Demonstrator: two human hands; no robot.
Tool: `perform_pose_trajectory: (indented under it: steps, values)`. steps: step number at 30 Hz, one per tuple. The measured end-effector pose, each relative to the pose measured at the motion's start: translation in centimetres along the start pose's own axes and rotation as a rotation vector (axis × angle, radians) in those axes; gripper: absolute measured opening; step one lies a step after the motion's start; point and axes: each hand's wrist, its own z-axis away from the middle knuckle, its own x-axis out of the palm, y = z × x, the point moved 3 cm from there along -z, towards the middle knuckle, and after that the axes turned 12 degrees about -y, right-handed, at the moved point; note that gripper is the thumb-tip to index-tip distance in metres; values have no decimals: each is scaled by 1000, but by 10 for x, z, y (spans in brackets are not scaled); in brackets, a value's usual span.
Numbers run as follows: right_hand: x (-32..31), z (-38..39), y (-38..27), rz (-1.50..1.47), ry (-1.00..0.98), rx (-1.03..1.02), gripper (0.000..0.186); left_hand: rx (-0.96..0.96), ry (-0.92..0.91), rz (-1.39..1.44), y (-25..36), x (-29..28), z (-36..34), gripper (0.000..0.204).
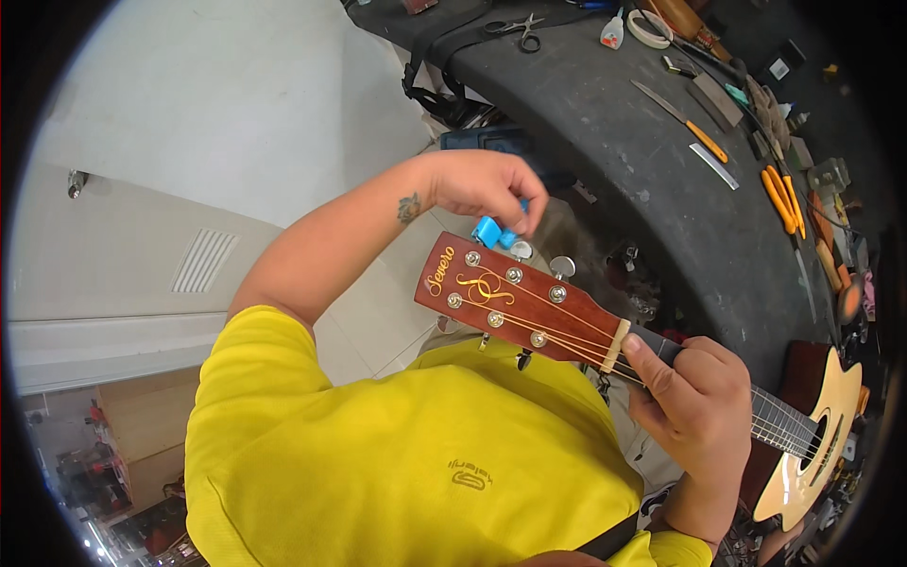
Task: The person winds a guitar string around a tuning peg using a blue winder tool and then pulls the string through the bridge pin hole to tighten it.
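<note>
As left fingers (536,194) grip blue winder (487,231), right fingers (652,364) hold neck (783,420), headstock (529,298) apart from bench edge (614,165)

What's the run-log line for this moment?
left hand: holds blue tool by headstock | right hand: grips guitar neck, thumb beside nut

We see an acoustic guitar (777,420) slanting from the frame's centre to its lower right, where the pale-topped body (795,484) lies, its reddish-brown, gold-ornamented headstock (531,304) pointing left with silver tuners (514,275), and a small bright-blue tool (487,231) just beside the headstock's upper edge.
</note>
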Motion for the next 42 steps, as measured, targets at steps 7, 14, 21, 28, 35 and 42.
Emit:
perform_pose_trajectory:
  steps: [7, 14, 21, 28, 35, 42]
  values:
    - [-3, -1, -1, 11, 1, 1, 63, 214, -142, 217, 6, -7, 10, 16]
    - [-4, -3, -1, 1, 4, -6, 61, 18, -138, -37, 25, -25, 37, 11]
    - [0, -3, 2, -10, 17, -18, 58, -345, -13, -300, 11, -20, 21, 19]
    - [-2, -4, 4, 4, -5, -7, 60, -95, 22, -154, 10, 1, -3, 21]
    - [-4, -5, 3, -3, 16, 11, 60, 297, -7, 90, 21, -4, -1, 22]
    - [-5, -7, 3, 3, 32, 3, 63, 64, -82, -199, 12, -26, 17, 22]
